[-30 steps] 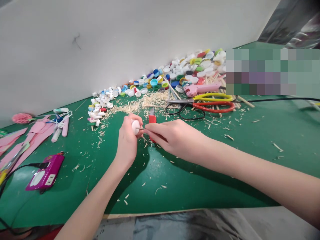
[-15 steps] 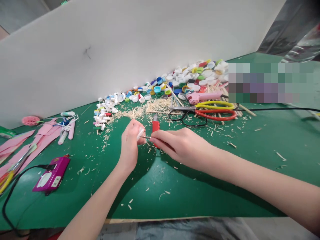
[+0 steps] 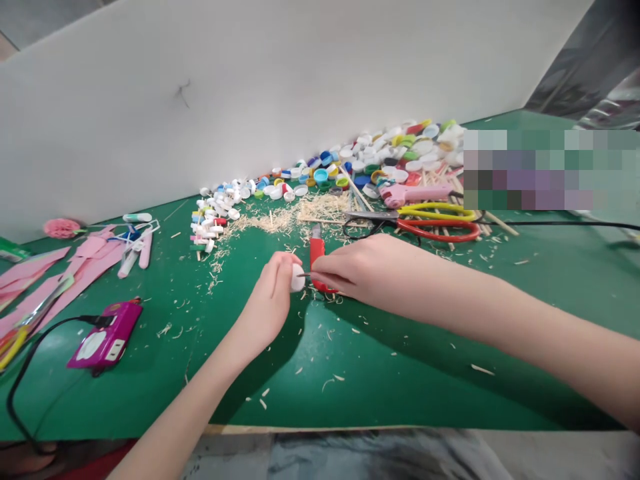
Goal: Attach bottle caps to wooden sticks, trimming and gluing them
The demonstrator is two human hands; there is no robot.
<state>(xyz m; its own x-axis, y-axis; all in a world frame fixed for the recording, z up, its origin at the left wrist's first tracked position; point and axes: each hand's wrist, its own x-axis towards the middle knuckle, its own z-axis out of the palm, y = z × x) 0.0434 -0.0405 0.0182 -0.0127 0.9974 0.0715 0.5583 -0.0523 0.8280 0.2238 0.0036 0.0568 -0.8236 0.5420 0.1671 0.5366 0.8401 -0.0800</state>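
My left hand (image 3: 273, 293) is closed around a white bottle cap (image 3: 297, 277), its round face turned towards my right hand. My right hand (image 3: 355, 267) pinches a thin dark metal rod (image 3: 305, 275), whose tip meets the cap; the rest of the rod is hidden in the fingers. Under and just beyond my right fingers a red utility knife (image 3: 317, 251) lies on the table, blade pointing away. Further left, white and coloured caps threaded on sticks (image 3: 210, 230) stand grouped near pale wood shavings (image 3: 270, 219).
Scissors with yellow and red handles (image 3: 440, 221), a pink glue gun (image 3: 415, 193) and a heap of bottle caps (image 3: 380, 150) lie along the white partition (image 3: 300, 80). At left are pink strips (image 3: 95, 260) and a purple power socket (image 3: 107, 337) with a black cord.
The white cap has turned, showing its round face now. My left hand has shifted right and rotated. The metal rod stays pinched in my right hand, and the view has shifted slightly.
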